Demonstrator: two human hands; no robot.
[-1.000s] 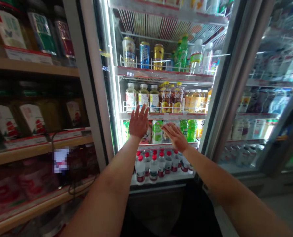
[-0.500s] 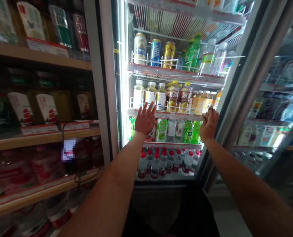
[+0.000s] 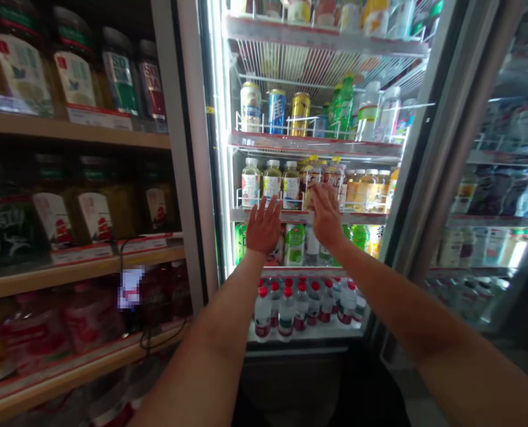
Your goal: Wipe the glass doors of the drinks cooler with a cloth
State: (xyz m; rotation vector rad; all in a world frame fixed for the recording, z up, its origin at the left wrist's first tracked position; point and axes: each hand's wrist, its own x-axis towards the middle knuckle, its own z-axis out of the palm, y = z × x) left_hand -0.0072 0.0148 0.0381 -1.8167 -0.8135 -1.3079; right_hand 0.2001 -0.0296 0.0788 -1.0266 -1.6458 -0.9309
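Note:
My left hand (image 3: pixel 264 226) is open with its fingers spread, palm toward the glass front of a lit drinks cooler. It looks flat against the glass, in front of the lower middle shelves. To its right, my right hand (image 3: pixel 328 214) is raised at about the same height, with its fingers bent forward. A small crumpled cloth seems to be under those fingers, mostly hidden by the hand. Behind the glass, pale-labelled bottles (image 3: pixel 272 178) stand above my left hand. Yellow-capped bottles (image 3: pixel 333 172) stand behind my right hand.
A metal door frame (image 3: pixel 453 142) runs down the right side, beside another cooler. On the left are wooden shelves (image 3: pixel 125 135) of large bottles, with a blurred device (image 3: pixel 130 287) and hanging cable. Cans (image 3: pixel 276 111) and red-capped water bottles (image 3: pixel 285 311) fill other cooler shelves.
My right hand has moved left across the glass from the cooler's right edge toward the middle. My left hand stays in place, while the view has tilted slightly upward.

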